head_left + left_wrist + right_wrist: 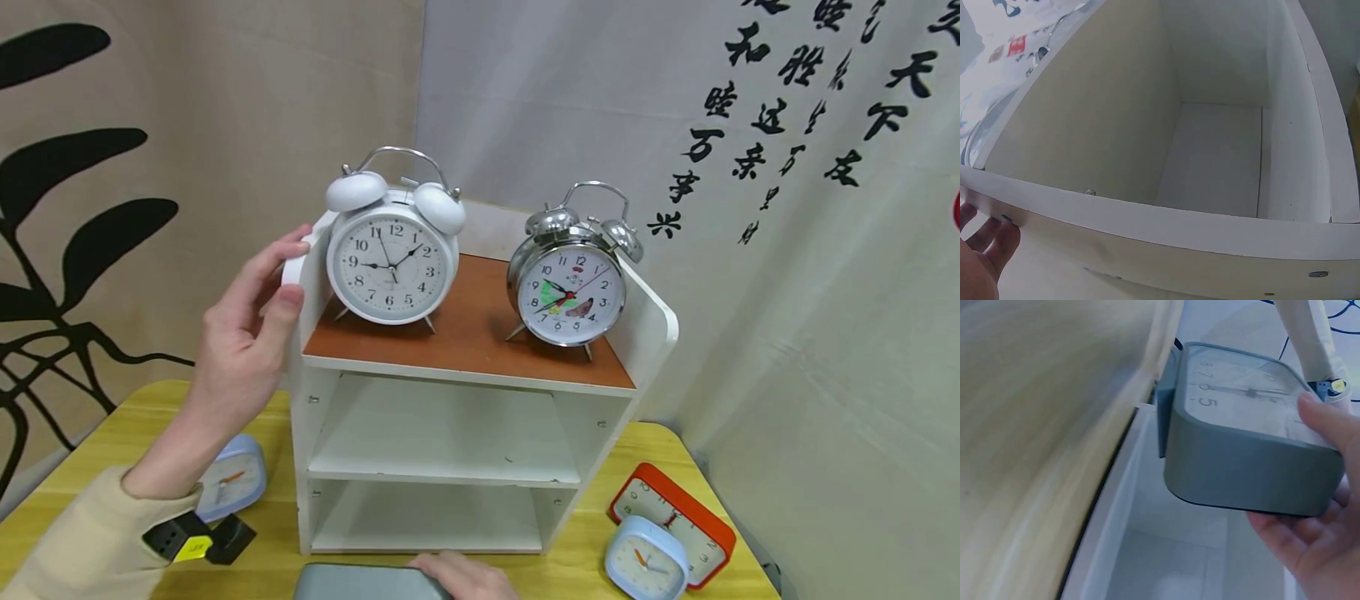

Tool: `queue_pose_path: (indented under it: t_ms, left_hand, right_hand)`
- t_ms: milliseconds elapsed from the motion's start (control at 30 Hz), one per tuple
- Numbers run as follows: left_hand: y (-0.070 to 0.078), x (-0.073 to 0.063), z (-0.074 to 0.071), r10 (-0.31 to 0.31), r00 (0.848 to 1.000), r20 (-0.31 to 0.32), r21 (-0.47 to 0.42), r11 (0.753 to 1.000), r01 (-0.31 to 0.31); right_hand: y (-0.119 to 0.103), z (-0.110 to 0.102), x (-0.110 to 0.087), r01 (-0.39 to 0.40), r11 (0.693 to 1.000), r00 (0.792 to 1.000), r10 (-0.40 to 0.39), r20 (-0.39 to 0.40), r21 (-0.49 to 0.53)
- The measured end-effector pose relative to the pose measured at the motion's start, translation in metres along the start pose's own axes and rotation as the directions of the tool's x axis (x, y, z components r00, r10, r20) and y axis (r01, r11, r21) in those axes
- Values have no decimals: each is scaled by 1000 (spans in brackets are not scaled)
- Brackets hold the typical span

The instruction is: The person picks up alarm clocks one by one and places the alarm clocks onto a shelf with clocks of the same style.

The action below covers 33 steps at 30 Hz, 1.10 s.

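A white shelf unit with a brown top board (480, 325) stands on the yellow table. My left hand (243, 333) touches its raised left side panel, fingertips against the outer face and upper edge; the left wrist view shows those fingers (1004, 240) there too. In front of the unit, my right hand (468, 577) holds a grey-green square clock (1250, 465), thumb on the dial side and fingers underneath. On the brown top stand a white twin-bell alarm clock (393, 267) at left and a silver twin-bell alarm clock (570, 292) at right.
A pale blue clock (232, 479) lies on the table left of the unit. To the right, a red rectangular clock (701, 533) has another pale blue clock (647, 558) in front of it. The unit has a middle shelf (442, 429) and a bottom shelf (427, 517).
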<state>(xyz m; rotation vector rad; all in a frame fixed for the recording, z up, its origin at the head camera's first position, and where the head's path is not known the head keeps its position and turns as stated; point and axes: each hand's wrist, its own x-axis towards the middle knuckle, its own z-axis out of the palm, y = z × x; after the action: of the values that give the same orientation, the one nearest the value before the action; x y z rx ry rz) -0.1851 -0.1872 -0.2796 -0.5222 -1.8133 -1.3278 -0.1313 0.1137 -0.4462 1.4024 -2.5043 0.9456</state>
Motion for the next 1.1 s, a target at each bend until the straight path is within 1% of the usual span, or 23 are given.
queue_pose_path:
  t_ms: [67,167,233,300,333,367,433,500,567,633,800,867,933,1033,1100]
  left_hand:
    - [0,0,0,-1,1000,-3,-2,1000,1]
    - [0,0,0,0,1000,-6,-5,1000,0]
    - [0,0,0,0,1000,-7,-7,1000,0]
    - [0,0,0,1,1000,-4,-7,1000,-1]
    - [0,0,0,1,1000,-3,-7,1000,-2]
    - [0,0,0,2,1000,-3,-6,1000,-2]
    - [0,0,0,2,1000,-3,-2,1000,-2]
    - [0,0,0,-1,1000,-3,-2,1000,1]
    - [0,0,0,-4,1000,-4,-1,1000,4]
    - [1,0,0,-6,1000,-3,0,1000,6]
    - [0,1,1,12,1000,-8,-4,1000,-12]
    - [-1,1,1,18,1000,-10,-6,1000,-18]
    - [-1,0,1,16,1000,-9,-8,1000,-16]
    - [-1,0,1,10,1000,-7,-8,1000,-10]
    - [-1,0,1,7,1000,-7,-12,1000,-7]
  right_hand:
    - [-2,-3,-1,31,999,997,-33,-68,-28]
    - [-4,-7,-2,79,994,980,-92,-178,-79]
    - [-3,-11,-2,115,982,960,-148,-239,-149]
    - [-2,-16,-1,144,971,938,-196,-287,-192]
    - [-2,-18,0,163,965,924,-221,-311,-203]
    - [-3,-21,1,162,966,918,-222,-329,-199]
    - [-5,-27,3,152,970,910,-212,-356,-189]
    - [-8,-34,5,132,980,910,-180,-373,-151]
    - [-12,-42,6,87,990,916,-124,-381,-112]
    - [-14,-51,9,72,991,914,-110,-390,-109]
    - [-19,-69,19,4,998,908,-32,-419,-66]
    - [-20,-75,25,8,998,899,-37,-436,-67]
    - [-20,-79,30,-2,998,894,-25,-447,-61]
    - [-21,-84,38,-15,998,890,-15,-455,-63]
    - [-21,-87,44,-39,997,893,8,-451,-59]
